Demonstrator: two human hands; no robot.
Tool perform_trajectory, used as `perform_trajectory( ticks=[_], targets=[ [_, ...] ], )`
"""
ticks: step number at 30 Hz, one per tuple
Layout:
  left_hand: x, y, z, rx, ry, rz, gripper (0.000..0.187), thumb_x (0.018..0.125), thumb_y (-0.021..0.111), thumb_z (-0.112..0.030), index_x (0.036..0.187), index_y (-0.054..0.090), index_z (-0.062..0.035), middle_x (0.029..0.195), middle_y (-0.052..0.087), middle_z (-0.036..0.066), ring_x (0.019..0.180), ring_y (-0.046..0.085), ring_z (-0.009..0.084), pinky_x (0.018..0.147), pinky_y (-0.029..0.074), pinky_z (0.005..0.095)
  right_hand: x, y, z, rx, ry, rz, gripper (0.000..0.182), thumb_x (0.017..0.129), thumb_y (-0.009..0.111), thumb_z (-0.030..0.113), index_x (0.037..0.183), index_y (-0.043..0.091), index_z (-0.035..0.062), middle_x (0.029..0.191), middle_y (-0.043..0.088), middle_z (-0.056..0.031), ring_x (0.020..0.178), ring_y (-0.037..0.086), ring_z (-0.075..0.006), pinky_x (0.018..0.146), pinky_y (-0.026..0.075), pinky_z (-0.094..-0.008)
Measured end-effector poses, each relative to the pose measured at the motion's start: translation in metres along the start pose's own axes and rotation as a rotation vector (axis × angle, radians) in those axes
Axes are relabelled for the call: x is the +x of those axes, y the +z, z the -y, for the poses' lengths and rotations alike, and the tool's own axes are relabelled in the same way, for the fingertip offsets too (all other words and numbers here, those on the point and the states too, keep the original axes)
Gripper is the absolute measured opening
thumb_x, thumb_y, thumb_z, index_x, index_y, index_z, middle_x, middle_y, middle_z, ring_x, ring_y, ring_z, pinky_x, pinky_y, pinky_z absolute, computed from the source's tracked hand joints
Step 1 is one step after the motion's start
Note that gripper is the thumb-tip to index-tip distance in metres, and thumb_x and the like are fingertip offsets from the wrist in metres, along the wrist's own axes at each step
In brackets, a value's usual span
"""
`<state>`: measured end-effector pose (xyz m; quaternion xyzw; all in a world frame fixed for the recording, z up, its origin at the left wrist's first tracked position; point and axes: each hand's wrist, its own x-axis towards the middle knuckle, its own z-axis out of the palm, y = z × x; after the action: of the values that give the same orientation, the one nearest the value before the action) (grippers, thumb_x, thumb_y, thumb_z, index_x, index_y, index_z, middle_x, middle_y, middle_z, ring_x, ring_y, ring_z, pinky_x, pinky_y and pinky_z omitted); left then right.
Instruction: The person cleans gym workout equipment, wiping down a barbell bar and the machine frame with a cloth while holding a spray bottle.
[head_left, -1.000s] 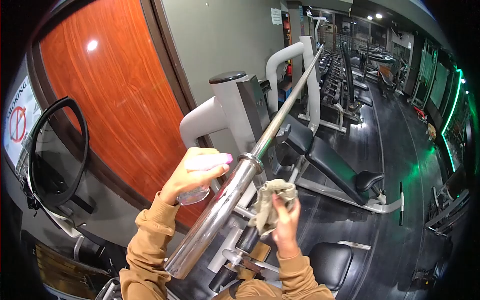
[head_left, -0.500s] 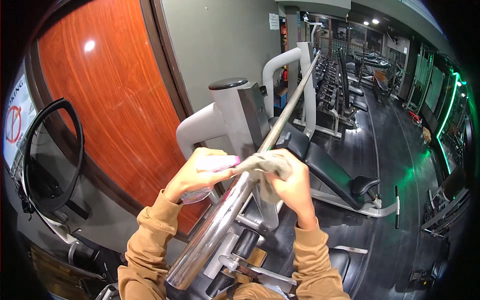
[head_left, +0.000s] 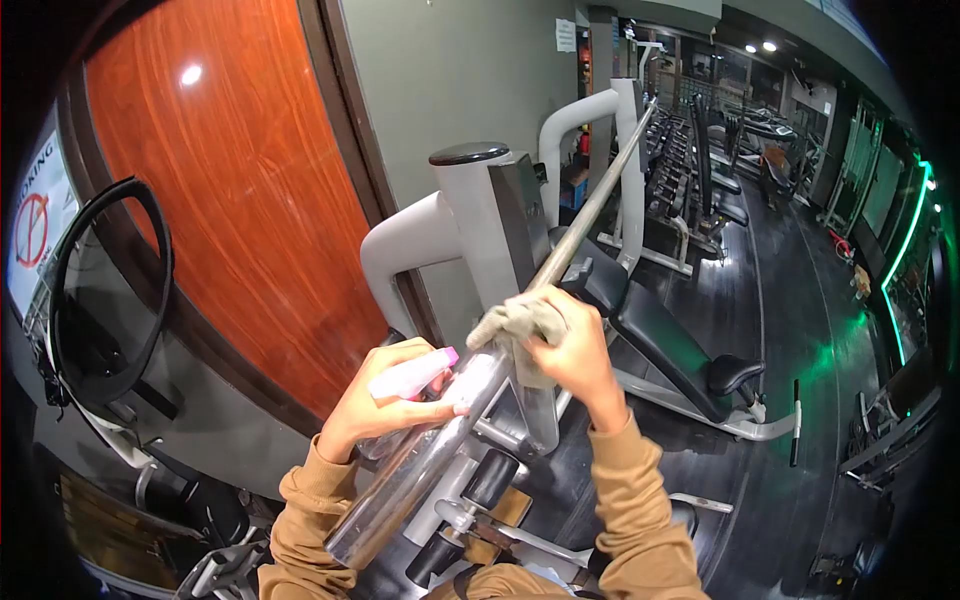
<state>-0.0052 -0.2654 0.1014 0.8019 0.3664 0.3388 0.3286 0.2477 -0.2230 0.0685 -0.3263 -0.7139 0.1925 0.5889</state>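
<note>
A long metal barbell (head_left: 410,490) runs from the lower centre up and away to the right, its thick shiny sleeve nearest me. My right hand (head_left: 572,350) is closed on a grey-green cloth (head_left: 528,325), which lies over the bar where the sleeve meets the thinner shaft. In my left hand (head_left: 385,405) is a spray bottle (head_left: 410,377) with a white and pink head, held just left of the sleeve. The bottle's clear body is partly hidden behind my fingers and the sleeve.
Beyond the bar stands a grey bench frame (head_left: 478,220) with a black padded bench (head_left: 665,345). A reddish wooden door (head_left: 220,180) is at the left, near a black ring-shaped object (head_left: 62,300). Dumbbell racks (head_left: 675,180) and other machines stand farther back.
My left hand and the bottle have moved down, closer to the sleeve. The cloth is bunched differently under my right hand. The whole view has shifted slightly.
</note>
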Motion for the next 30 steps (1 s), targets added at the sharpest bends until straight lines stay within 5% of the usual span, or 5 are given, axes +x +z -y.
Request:
perform_trajectory(
  ticks=[7,15,22,25,30],
  targets=[
    [0.000,0.007,-0.006,0.074,-0.082,-0.007,0.046,0.068,0.092,-0.026,0.096,0.065,-0.0017,0.080,0.054,-0.001,0.071,0.049,0.0081,0.063,0.039,0.0251,-0.087,0.060,-0.039,0.363,0.147,-0.489,0.031,0.083,0.065,-0.008,0.113,0.062,-0.0018,0.109,0.067,-0.0073,0.101,0.063,-0.0133,0.093,0.049,-0.0276],
    [-0.011,0.015,-0.016,0.014,-0.087,-0.129,0.044,0.070,0.091,-0.033,0.085,0.063,-0.0030,0.074,0.058,0.001,0.068,0.052,0.0101,0.063,0.043,0.0283,-0.066,0.029,-0.026,0.418,0.121,-0.507,0.035,0.077,0.061,-0.008,0.111,0.064,-0.0020,0.105,0.068,-0.0073,0.100,0.065,-0.0158,0.095,0.049,-0.0290],
    [-0.014,0.021,-0.024,0.233,-0.001,-0.212,0.043,0.072,0.089,-0.034,0.082,0.061,-0.0037,0.067,0.059,0.006,0.058,0.053,0.0159,0.059,0.045,0.0317,0.035,0.016,0.036,-0.367,0.168,0.143,0.019,0.076,0.070,0.017,0.095,0.072,0.0117,0.098,0.072,-0.0114,0.080,0.068,-0.0367,0.073,0.055,-0.0415],
    [-0.017,0.018,-0.023,0.217,-0.018,-0.235,0.042,0.075,0.087,-0.035,0.083,0.062,-0.0025,0.066,0.058,0.006,0.057,0.052,0.0146,0.058,0.044,0.0310,0.026,0.009,0.017,-0.280,-0.006,0.121,0.022,0.076,0.070,0.015,0.098,0.072,0.0111,0.095,0.071,-0.0123,0.081,0.067,-0.0383,0.073,0.056,-0.0398],
    [-0.023,0.018,0.003,-0.100,-0.038,-0.152,0.032,0.084,0.081,-0.026,0.087,0.061,-0.0004,0.071,0.055,0.004,0.064,0.047,0.0105,0.061,0.043,0.0290,-0.021,0.004,0.000,0.060,0.183,-0.104,0.031,0.074,0.069,-0.007,0.104,0.068,0.0007,0.096,0.075,-0.0104,0.093,0.071,-0.0138,0.085,0.053,-0.0294]
  ],
)
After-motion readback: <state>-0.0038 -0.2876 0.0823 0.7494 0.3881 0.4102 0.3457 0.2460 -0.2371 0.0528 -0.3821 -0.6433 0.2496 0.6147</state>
